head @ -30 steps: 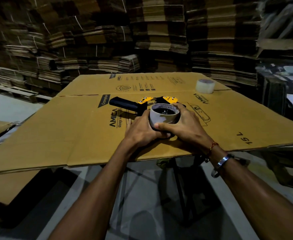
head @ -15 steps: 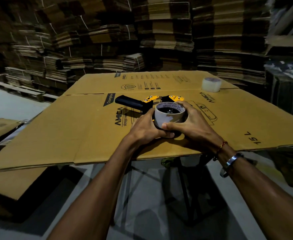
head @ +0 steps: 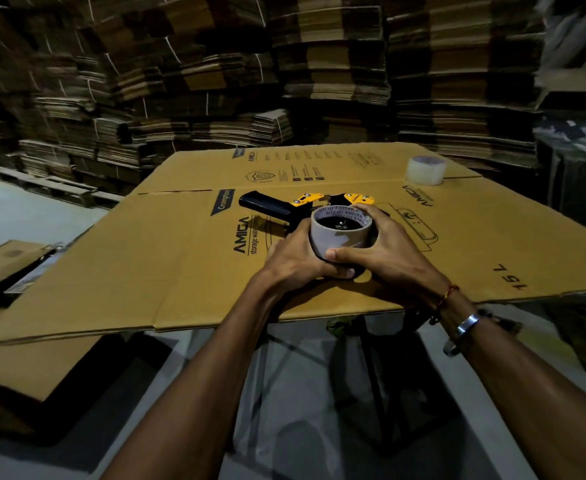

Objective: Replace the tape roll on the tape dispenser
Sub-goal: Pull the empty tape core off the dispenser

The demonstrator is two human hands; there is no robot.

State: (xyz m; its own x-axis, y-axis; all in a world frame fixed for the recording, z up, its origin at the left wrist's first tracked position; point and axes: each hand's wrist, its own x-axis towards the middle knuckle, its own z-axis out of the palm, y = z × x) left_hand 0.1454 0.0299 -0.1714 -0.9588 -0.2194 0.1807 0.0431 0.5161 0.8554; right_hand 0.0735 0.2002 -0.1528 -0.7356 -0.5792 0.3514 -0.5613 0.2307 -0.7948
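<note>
1. A grey cardboard tape core [head: 340, 237] is seated on the tape dispenser [head: 305, 211], which lies flat on a big flattened cardboard box [head: 146, 265] used as the work surface.
2. The core is gripped by the right hand [head: 385, 252]: thumb curled across its near side, fingers wrapped over the far rim.
3. The left side of the core and the dispenser body below it are clasped by the left hand [head: 298, 258], fingers curled under; exactly which part is pinched is hidden.
4. The dispenser's black handle is pointed left and away; yellow parts are seen just behind the core.
5. A clear tape roll [head: 426, 170] is stood on the far right of the box, well apart from both hands.
6. A red thread and a metal bangle [head: 464, 327] are worn on the right wrist.
7. Stacks of flattened cartons [head: 284, 81] are piled behind.
</note>
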